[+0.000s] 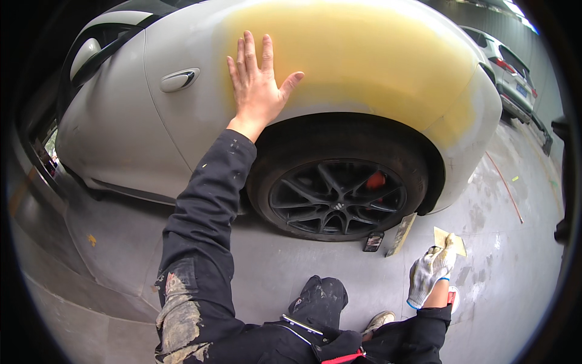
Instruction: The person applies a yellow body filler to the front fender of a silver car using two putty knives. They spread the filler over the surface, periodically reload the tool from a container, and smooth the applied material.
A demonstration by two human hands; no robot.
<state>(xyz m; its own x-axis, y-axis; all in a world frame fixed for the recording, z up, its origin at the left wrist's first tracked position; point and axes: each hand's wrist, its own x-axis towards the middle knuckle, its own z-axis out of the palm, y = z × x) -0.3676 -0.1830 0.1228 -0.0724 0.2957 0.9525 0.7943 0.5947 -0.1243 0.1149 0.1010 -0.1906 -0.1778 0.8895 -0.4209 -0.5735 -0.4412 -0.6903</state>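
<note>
left hand (257,85): bare, open, fingers spread and pointing up, palm flat against the rear quarter panel (200,103) of the white car; it rests at the left edge of the yellow filler patch (357,57), so the patch runs away from it to the right, its long axis following the curve of the wheel arch (364,121) over the black wheel (336,197) and down toward the rear bumper; thumb points right, into the patch.
right hand (431,273): in a white knit work glove, held low near the floor (121,242), well apart from the panel, closed on a tan piece of sandpaper (450,239) that sticks up from its grip; of the two hands it is the farther from the patch, which lies up and to the left of it.
nearby: a sanding block (401,233) leaning by the tyre and a small dark phone-like object (373,241) just beside it; door handle (180,79) left of the bare hand; a second white car (512,73) at far right.
</note>
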